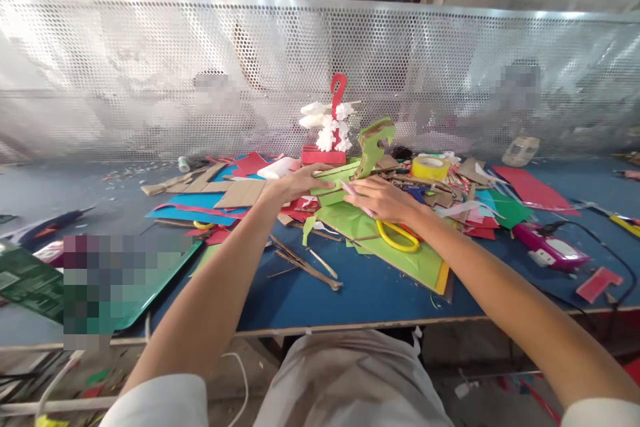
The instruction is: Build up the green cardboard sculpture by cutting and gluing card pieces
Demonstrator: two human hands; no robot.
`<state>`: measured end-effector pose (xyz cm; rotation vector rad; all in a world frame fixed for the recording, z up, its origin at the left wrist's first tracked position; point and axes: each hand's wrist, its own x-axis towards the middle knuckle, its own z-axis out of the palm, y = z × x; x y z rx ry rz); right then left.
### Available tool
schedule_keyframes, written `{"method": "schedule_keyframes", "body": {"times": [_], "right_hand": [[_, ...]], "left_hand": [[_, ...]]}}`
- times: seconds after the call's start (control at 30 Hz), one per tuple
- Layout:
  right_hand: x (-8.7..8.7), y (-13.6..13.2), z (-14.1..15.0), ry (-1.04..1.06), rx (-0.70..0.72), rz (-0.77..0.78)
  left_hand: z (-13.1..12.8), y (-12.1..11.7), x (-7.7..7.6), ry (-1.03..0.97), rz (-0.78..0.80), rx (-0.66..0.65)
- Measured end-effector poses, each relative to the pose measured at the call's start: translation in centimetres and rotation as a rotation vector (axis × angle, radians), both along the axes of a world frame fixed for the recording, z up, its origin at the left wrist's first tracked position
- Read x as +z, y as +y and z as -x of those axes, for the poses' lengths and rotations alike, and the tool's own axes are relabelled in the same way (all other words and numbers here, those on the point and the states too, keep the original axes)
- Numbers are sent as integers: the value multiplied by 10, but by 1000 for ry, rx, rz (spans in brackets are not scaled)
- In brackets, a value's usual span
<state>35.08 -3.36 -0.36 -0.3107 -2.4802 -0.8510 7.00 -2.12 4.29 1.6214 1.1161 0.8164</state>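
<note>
My left hand (299,181) rests with its fingers curled over a green cardboard piece (334,185) at the base of a green cut-out shape (374,143) that stands upright. My right hand (383,199) lies just to the right of it, fingers pinched on a thin pink stick-like tool (358,197) pressed to the green cardboard. Yellow-handled scissors (399,237) lie on a green sheet (395,247) just below my right wrist. Behind stands a red cut-out (337,95) with white foam flowers (330,127) on a red base.
Coloured paper and cardboard scraps cover the blue table (350,287). A yellow tape roll (431,168) lies to the right, a pink glue gun (547,247) with its cable further right. Thin sticks (305,263) lie near the front. A perforated metal screen (150,67) closes the back.
</note>
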Motion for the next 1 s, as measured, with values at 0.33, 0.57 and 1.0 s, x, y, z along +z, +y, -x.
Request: {"method": "schedule_keyframes", "body": {"times": [0.33,0.57,1.0], "right_hand": [[5,-4,-7,-46,-1,106],[6,-10,-10,16,44,186],[10,-19,-15,296,-4,265]], "left_hand": [[-9,-3,0,192,-173,1],[-10,-1,-5,89,-174,19],[-15,-12,1,80,-180,31]]}}
